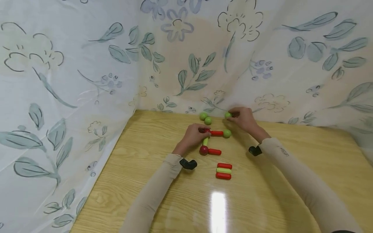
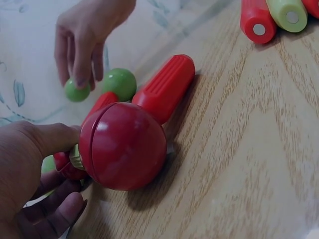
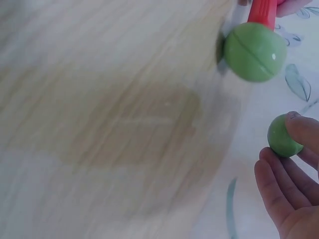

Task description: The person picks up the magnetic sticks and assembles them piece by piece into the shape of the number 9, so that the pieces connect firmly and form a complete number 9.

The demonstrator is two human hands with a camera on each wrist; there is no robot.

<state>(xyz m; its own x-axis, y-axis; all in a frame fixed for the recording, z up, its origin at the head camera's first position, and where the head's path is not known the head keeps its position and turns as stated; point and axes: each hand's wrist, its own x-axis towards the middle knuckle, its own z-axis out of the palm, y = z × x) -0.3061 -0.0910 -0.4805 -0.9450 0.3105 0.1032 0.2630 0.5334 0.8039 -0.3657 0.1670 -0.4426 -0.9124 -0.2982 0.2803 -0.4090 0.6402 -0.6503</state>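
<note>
My left hand (image 1: 196, 133) grips the far red ball of a joined shape of balls and rods, holding it low over the table. A yellow-green rod (image 1: 205, 141) links that ball to a dark red ball (image 1: 204, 150) nearer me. From each of the two balls a red rod (image 1: 216, 133) points right, and the far one ends in a green ball (image 1: 227, 133). With thumb and fingertips my right hand (image 1: 244, 119) pinches a loose green ball (image 3: 283, 135), beyond the shape and close to the cloth. The near red rod (image 2: 167, 87) has a bare end.
Two green balls (image 1: 203, 116) sit at the table's back edge, left of my right hand. Two red rods and a yellow-green rod (image 1: 223, 170) lie side by side nearer me. A flower-patterned cloth (image 1: 163, 81) hangs behind and left of the wooden table (image 1: 140, 181).
</note>
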